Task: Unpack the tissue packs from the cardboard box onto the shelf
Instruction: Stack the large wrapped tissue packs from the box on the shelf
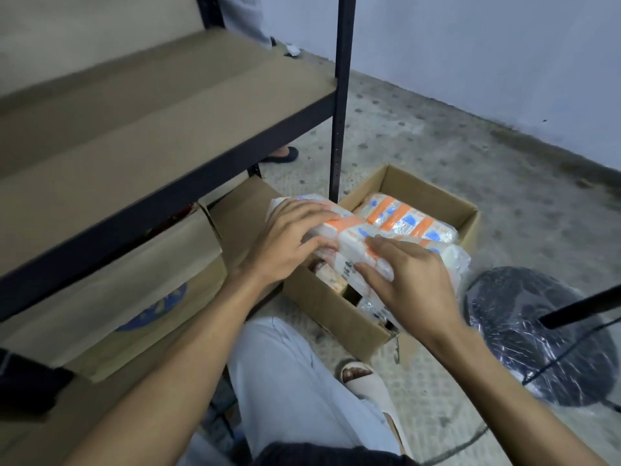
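A tissue pack (339, 237), white with orange bands and blue marks under clear wrap, is held above the near left part of the open cardboard box (339, 314). The left hand (289, 240) lies over its left end with fingers curled on the top and the near side. The right hand (410, 277) grasps its right end, fingers bent around the plastic. There is dark print on the side of the pack, but it is too blurred to read. More packs (406, 218) lie inside the box near its far wall. The box stands on the floor (470, 156), just beside the black post of the shelf (151, 122), whose board is covered with brown cardboard.
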`<control>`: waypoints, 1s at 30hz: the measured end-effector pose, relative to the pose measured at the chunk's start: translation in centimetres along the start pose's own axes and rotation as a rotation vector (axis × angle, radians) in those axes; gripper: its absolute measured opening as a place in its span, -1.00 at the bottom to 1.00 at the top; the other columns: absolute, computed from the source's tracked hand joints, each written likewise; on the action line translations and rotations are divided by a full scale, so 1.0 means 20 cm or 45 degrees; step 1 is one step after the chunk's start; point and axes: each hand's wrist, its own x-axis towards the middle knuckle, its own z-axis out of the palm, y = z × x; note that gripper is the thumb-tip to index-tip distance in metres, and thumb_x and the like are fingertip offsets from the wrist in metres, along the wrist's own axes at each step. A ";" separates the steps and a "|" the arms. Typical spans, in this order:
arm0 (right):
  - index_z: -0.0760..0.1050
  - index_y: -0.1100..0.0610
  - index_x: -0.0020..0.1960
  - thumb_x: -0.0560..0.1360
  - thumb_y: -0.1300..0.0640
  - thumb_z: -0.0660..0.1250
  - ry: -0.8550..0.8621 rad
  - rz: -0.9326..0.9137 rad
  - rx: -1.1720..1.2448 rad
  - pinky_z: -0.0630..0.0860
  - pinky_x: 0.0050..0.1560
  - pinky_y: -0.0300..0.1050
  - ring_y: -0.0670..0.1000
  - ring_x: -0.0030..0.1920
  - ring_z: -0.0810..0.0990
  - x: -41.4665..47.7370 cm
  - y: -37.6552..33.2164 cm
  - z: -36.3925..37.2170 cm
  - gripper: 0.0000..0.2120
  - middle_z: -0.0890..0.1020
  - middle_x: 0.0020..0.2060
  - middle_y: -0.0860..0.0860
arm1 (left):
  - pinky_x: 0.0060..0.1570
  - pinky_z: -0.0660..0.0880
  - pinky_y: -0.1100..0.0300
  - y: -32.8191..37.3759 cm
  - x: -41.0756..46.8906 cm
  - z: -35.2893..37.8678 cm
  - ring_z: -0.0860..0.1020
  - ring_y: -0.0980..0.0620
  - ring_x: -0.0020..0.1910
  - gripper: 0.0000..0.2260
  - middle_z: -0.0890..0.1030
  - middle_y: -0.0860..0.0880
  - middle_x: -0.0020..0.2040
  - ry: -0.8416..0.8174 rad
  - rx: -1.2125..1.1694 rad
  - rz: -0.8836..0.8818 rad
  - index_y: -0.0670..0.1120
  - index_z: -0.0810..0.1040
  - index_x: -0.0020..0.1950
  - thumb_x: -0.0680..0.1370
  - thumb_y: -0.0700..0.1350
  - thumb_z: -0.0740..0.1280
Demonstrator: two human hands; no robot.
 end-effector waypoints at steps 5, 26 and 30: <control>0.59 0.13 0.15 0.43 -0.09 0.36 0.122 -0.102 0.016 0.59 -0.03 0.08 0.13 0.03 0.66 0.10 -0.10 -0.14 -0.60 0.67 0.06 0.11 | 0.33 0.29 0.03 0.10 0.08 -0.24 0.44 0.03 0.29 -0.60 0.56 0.02 0.27 0.102 0.109 0.068 -0.01 0.57 0.25 0.50 0.16 0.31; 0.60 0.11 0.11 0.45 -0.04 0.41 0.364 -0.328 0.021 0.59 -0.18 0.06 0.17 -0.10 0.65 0.47 -0.42 -0.43 -0.69 0.70 -0.06 0.08 | 0.37 0.28 0.00 0.20 0.27 -0.78 0.50 0.00 0.23 -0.70 0.59 -0.04 0.21 0.387 0.242 0.143 -0.11 0.58 0.24 0.53 -0.06 0.38; 0.59 0.12 0.04 0.46 -0.06 0.36 0.304 -0.361 -0.015 0.54 -0.24 0.04 0.16 -0.16 0.63 0.61 -0.52 -0.32 -0.72 0.69 -0.13 0.07 | 0.36 0.28 -0.09 0.06 0.26 -0.89 0.46 0.03 0.28 -0.69 0.56 -0.01 0.26 0.346 0.336 0.053 -0.07 0.54 0.28 0.55 -0.04 0.35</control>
